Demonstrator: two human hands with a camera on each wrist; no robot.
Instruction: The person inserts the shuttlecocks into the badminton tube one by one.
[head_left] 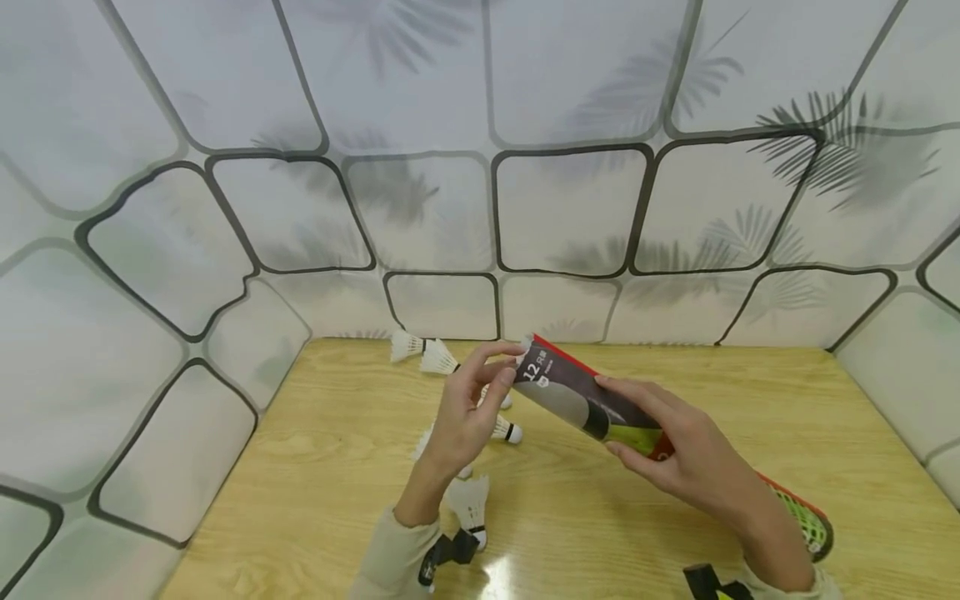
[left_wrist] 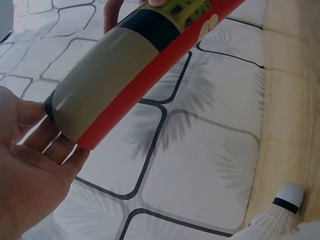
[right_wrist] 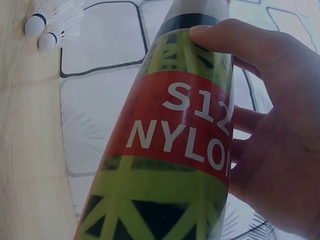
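A printed shuttlecock tube point(head_left: 577, 387) is held tilted above the table, its upper end toward the left. My right hand point(head_left: 697, 450) grips its lower half, with the thumb point(right_wrist: 215, 37) lying across the printed side in the right wrist view. At the upper end, the thumb and fingers of my left hand point(head_left: 465, 408) hold the rim; in the left wrist view that hand point(left_wrist: 35, 165) curls about the tube's end point(left_wrist: 70, 115). Something white shows at this end in the head view, partly hidden by fingers. Below the left hand lie several white shuttlecocks point(head_left: 468, 504).
More shuttlecocks point(head_left: 407, 345) lie at the back of the wooden table point(head_left: 315, 467). A green mesh-patterned object with a red edge point(head_left: 806, 521) lies at the right, partly behind the right forearm. Patterned panels point(head_left: 570, 208) stand around the table's back and sides.
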